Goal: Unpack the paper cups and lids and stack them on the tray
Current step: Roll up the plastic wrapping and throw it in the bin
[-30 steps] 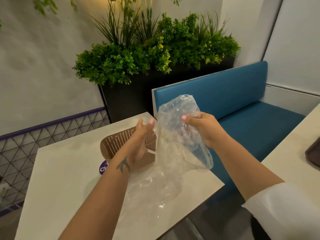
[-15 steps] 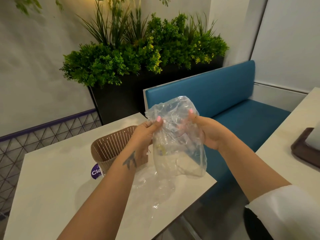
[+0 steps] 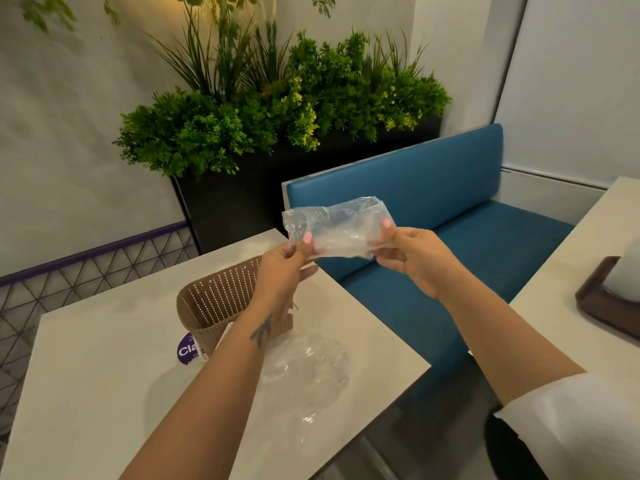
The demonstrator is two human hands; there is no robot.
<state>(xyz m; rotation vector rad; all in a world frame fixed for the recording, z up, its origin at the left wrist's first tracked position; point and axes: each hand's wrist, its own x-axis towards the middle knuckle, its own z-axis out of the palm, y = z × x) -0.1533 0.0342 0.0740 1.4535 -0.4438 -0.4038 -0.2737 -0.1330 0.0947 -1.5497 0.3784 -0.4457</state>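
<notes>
Both grips pinch a crumpled clear plastic bag (image 3: 337, 232), left hand (image 3: 282, 271) and right hand (image 3: 414, 259) at opposite ends, above the counter (image 3: 104, 375) beside a brown perforated basket (image 3: 214, 306).

Both arms stretched forward, hands raised level. Left hand (image 3: 282, 271) and right hand (image 3: 414, 259) pinch with thumb and fingers, well apart, thumbs on top.

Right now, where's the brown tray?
In the head view, the brown tray sits at the far right edge on the right-hand table, beyond the blue bench.
</notes>
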